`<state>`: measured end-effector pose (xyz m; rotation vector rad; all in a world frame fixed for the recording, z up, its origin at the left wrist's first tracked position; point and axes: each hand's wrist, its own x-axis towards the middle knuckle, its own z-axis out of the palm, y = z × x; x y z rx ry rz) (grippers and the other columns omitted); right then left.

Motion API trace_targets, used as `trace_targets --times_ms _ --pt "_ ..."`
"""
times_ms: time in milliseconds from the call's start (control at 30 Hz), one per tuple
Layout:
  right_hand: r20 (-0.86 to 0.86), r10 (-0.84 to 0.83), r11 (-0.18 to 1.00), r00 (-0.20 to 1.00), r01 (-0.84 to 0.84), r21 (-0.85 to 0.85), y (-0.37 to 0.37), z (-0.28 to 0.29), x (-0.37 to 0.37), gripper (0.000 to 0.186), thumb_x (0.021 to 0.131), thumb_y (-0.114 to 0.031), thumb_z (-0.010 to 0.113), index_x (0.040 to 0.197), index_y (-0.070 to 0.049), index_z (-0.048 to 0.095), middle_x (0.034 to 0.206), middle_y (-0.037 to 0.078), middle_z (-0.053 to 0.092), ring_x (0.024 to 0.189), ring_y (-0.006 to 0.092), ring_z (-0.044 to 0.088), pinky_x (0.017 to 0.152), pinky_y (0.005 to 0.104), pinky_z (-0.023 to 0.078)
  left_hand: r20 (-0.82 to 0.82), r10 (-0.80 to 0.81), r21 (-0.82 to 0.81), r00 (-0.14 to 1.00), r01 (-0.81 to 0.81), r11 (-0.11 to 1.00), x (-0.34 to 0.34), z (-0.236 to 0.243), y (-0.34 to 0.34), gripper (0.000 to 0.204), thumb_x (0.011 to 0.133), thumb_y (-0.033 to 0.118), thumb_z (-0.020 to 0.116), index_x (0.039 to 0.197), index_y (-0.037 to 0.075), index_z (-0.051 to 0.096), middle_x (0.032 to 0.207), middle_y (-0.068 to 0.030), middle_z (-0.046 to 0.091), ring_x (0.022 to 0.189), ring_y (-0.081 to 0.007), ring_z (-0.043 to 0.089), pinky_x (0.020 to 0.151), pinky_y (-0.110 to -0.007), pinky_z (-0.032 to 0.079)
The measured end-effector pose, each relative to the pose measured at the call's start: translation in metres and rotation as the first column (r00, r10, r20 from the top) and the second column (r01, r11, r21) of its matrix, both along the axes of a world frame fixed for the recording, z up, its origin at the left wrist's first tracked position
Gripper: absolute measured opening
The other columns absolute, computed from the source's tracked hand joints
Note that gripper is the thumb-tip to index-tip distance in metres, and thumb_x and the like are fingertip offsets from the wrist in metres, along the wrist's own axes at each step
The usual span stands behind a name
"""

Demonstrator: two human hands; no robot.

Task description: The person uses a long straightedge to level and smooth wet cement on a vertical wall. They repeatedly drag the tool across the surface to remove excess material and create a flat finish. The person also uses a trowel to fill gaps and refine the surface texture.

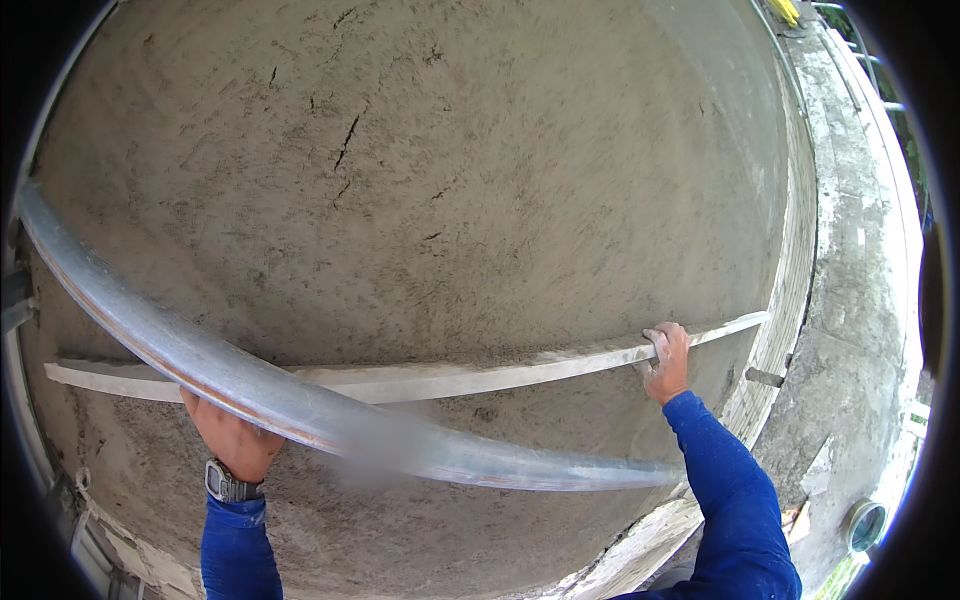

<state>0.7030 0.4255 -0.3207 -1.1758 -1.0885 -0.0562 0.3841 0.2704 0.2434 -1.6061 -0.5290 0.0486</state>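
A long, pale plastering straightedge [460,380] lies across a wet grey plaster surface [560,190]. My right hand [669,364] grips it toward its right end, with the thumb and fingers bent over its edge. Near the other end, my left hand [232,437] holds the lower edge, a watch [230,483] on its wrist. A thick metal pipe [270,395] passes in front of that hand and hides most of its fingers. Grey mortar clings along the upper edge of the straightedge. Dark cracks and rough marks show in the plaster above it.
The pipe slants from the upper left to the lower right, between me and the plaster. Rough pale brickwork [640,545] edges the surface. A worn concrete strip [845,370] runs down the right side, with a round container [863,525] at its lower end.
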Motion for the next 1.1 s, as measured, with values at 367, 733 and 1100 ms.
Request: trace_targets --times_ms 367,733,1100 --pt "0.099 -0.018 0.993 0.995 0.006 0.121 0.019 0.028 -0.003 0.049 0.066 -0.008 0.077 0.112 -0.003 0.06 0.106 0.017 0.062 0.098 0.0409 0.058 0.086 0.052 0.042 -0.069 -0.023 -0.097 0.997 0.016 0.995 0.025 0.036 0.024 0.063 0.089 0.06 0.067 0.112 0.002 0.067 0.113 -0.0195 0.066 0.104 -0.0383 0.061 0.092 -0.055 0.049" --pt "0.085 -0.076 0.984 0.994 0.061 0.165 0.04 0.095 0.017 0.046 0.068 -0.009 0.08 0.109 -0.002 0.061 0.104 0.015 0.063 0.097 0.0389 0.059 0.085 0.049 0.042 -0.23 -0.074 0.019 0.97 0.08 0.997 0.056 0.097 0.043 0.068 0.088 0.069 0.067 0.098 0.001 0.067 0.096 -0.0158 0.068 0.087 -0.0352 0.064 0.077 -0.049 0.045" --pt "0.046 -0.23 0.955 0.972 0.216 0.205 0.088 0.228 0.072 0.04 0.078 -0.02 0.087 0.108 -0.003 0.066 0.107 0.012 0.063 0.102 0.0344 0.058 0.088 0.0461 0.042 -0.119 -0.101 0.201 0.988 0.123 0.972 0.099 0.194 0.066 0.065 0.083 0.062 0.075 0.11 0.004 0.066 0.102 -0.0125 0.066 0.099 -0.0359 0.061 0.089 -0.045 0.045"
